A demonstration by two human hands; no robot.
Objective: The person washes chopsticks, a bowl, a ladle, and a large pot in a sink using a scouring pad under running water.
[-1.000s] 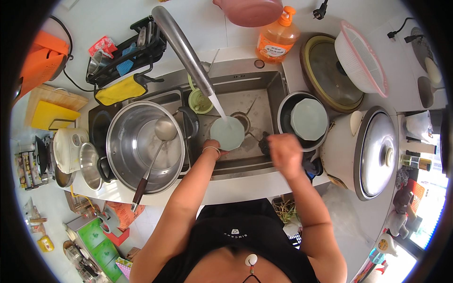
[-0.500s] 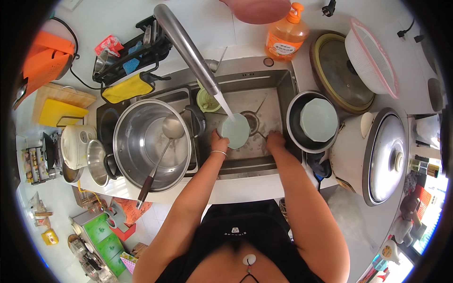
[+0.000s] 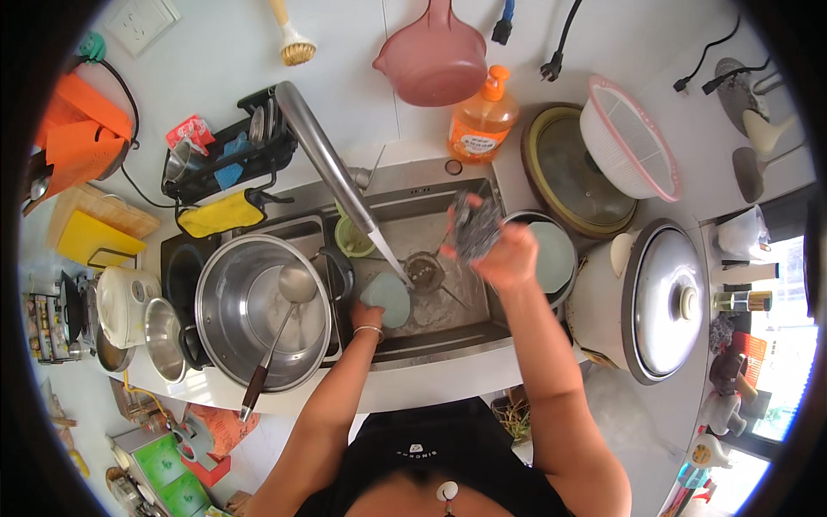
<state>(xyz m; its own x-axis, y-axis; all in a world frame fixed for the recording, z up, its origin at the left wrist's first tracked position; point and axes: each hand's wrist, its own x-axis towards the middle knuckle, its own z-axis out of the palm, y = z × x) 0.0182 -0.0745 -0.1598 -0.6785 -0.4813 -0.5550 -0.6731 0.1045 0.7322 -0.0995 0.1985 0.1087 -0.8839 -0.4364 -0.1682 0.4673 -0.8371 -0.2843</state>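
My left hand (image 3: 368, 316) grips the rim of a pale green bowl (image 3: 389, 302), which tilts low in the left part of the metal sink (image 3: 405, 353). Water runs from the faucet (image 3: 332, 159) close to the bowl's right edge, toward the drain (image 3: 424, 271). Raised over the sink's right side, my right hand (image 3: 510, 258) is closed round a grey steel wool scourer (image 3: 474, 228), slightly smeared by motion. Just beyond that hand, another pale green bowl (image 3: 556, 258) sits in a metal basin, partly hidden by my wrist.
A large steel pot (image 3: 224, 302) with a ladle (image 3: 297, 284) stands left of the sink. A soap pump bottle (image 3: 482, 121), glass lid (image 3: 568, 168), white colander (image 3: 629, 138) and lidded pot (image 3: 603, 293) line the right. A green strainer (image 3: 351, 237) sits behind the faucet stream.
My right hand has risen from the sink's right side and now shows the scourer. The bowl in my left hand has shifted out from directly under the stream. The view has moved too.
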